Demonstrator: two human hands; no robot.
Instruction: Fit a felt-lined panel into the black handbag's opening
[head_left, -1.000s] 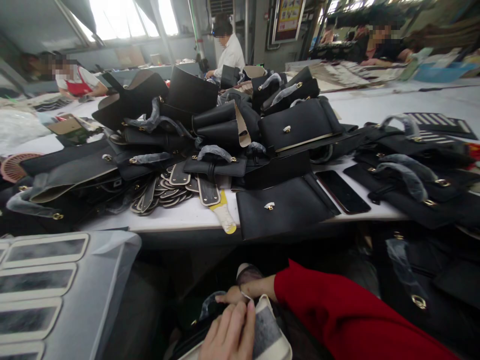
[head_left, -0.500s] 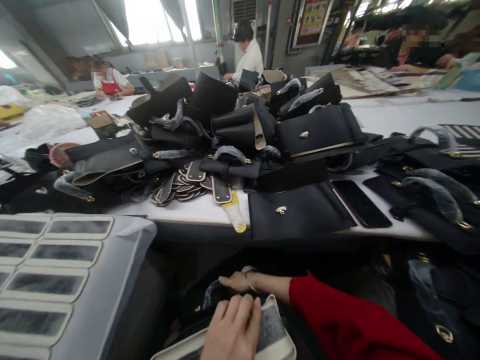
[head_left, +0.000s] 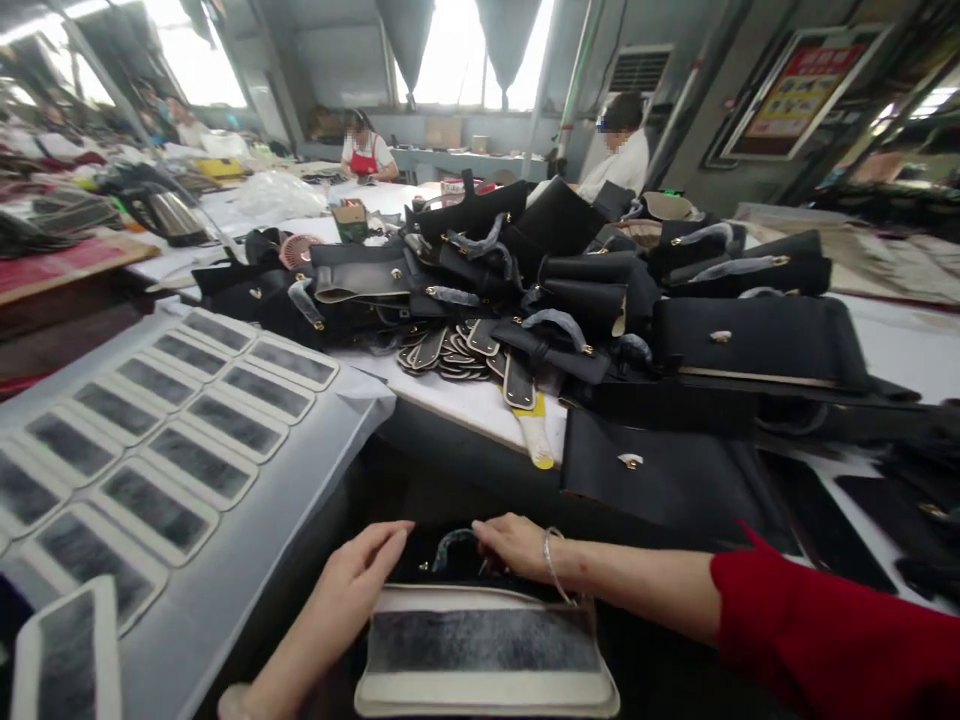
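Observation:
Low in front of me is a black handbag (head_left: 411, 568) with a plastic-wrapped handle (head_left: 454, 537). A cream-edged panel (head_left: 484, 640) with a dark grey centre lies flat on the near side of it. My right hand (head_left: 517, 545) has its fingers curled at the right end of the handle, gripping the bag there; its fingertips are partly hidden. On the other side, my left hand (head_left: 367, 560) is beside the panel's upper left corner, with fingers stretched forward and holding nothing that I can see.
At left, a grey-covered board (head_left: 300, 480) bears rows of similar cream-edged panels (head_left: 236, 425). Black bags (head_left: 750, 340) are heaped on the white table (head_left: 480, 405), with a pile of small black straps (head_left: 450, 350) and a yellow-white brush-like strip (head_left: 536, 440). Co-workers (head_left: 367, 150) sit beyond.
My view has turned left. My left hand has moved off the panel to its upper left side, and the panel now lies flatter and fully visible. My right hand stays near the handle.

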